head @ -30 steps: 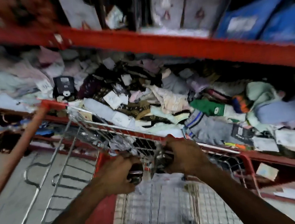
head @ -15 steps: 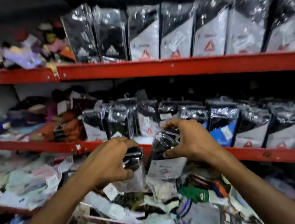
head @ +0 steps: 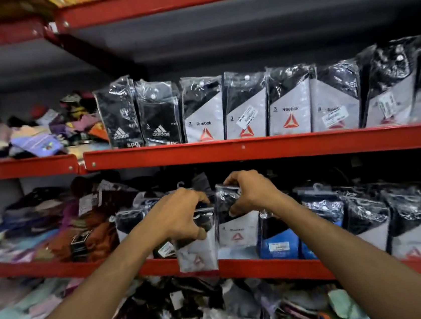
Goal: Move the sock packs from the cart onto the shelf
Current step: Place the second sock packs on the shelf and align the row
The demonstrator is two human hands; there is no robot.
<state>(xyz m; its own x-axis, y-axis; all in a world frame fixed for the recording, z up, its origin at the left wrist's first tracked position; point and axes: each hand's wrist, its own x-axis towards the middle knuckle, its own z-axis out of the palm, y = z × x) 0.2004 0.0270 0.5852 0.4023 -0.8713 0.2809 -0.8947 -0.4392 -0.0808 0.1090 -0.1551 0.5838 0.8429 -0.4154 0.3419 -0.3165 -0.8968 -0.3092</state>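
Note:
My left hand (head: 178, 216) grips the top of a black-and-grey sock pack (head: 197, 252) that hangs in front of the middle red shelf's (head: 274, 265) front lip. To its right, my right hand (head: 251, 192) holds the top of a second black-and-grey sock pack (head: 238, 231), which stands upright on that shelf beside a blue-labelled pack (head: 279, 240). A row of similar packs (head: 368, 217) continues to the right on the same shelf. The cart is out of view.
The upper shelf (head: 255, 149) carries an upright row of Adidas and Reebok sock packs (head: 245, 108). Loose coloured socks (head: 54, 229) pile on the shelves at the left. A heap of mixed socks with tags (head: 195, 313) fills the bottom level.
My view rose from the cart to the shelves. Both hands lifted a sock pack each from the cart up to the middle shelf, and the right pack now stands on it.

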